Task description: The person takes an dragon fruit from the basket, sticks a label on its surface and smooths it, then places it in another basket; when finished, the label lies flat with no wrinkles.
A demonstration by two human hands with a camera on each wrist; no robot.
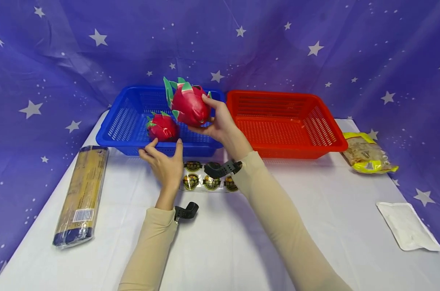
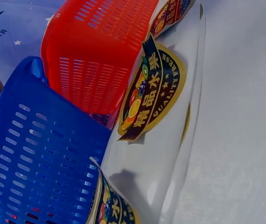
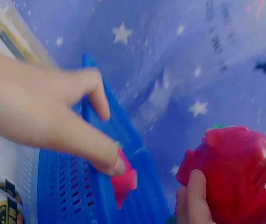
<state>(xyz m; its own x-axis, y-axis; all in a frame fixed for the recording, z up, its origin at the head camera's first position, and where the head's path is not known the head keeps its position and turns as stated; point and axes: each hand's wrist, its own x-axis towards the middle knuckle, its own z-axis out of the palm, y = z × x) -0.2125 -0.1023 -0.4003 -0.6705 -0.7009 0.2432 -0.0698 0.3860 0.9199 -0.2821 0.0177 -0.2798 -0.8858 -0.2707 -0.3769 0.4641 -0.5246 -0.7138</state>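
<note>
My right hand grips a large red dragon fruit with green-tipped scales and holds it above the blue basket. The right wrist view shows this fruit close up, with a dark, pale-edged spot on its end. A second dragon fruit lies inside the blue basket near its front wall. My left hand reaches over the front rim, fingers and thumb spread, right beside that second fruit. Whether its fingertips press on the fruit cannot be told. Only baskets and labels show in the left wrist view.
To the right of the blue basket stands a red basket. A sheet of round fruit labels lies in front of them. A long noodle-like packet is at left; a yellow food bag and a white pouch are at right.
</note>
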